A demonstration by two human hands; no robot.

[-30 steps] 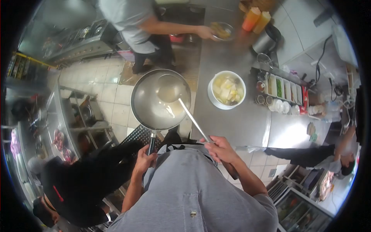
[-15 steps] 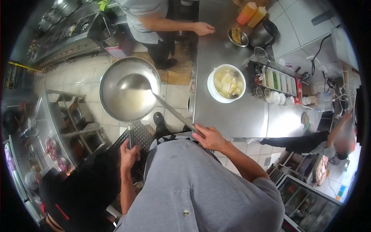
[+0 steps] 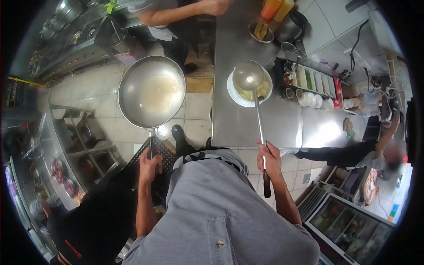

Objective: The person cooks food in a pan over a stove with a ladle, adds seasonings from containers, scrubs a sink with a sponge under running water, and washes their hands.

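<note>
My left hand [image 3: 150,164] is wrapped round the dark handle of a large metal wok [image 3: 152,92], held out over the floor with a thin pool of cloudy liquid inside. In my right hand [image 3: 270,158] is the shaft of a long ladle [image 3: 249,76], whose dark grip end hangs below the hand. The ladle's round bowl is over a white bowl [image 3: 235,98] on the steel counter and hides much of it. Pale food pieces [image 3: 266,90] show at the bowl's right side.
On the steel counter [image 3: 247,128] stand a small metal bowl [image 3: 261,33], squeeze bottles [image 3: 277,9] and a tray of condiments [image 3: 314,81]. A person [image 3: 176,15] is across at the top, another in black [image 3: 97,207] at lower left, a third [image 3: 353,152] at far right.
The ladle has moved right, out of the wok and over the white bowl. My right hand has shifted right with it. The person at the top has drawn their hand back from the small metal bowl.
</note>
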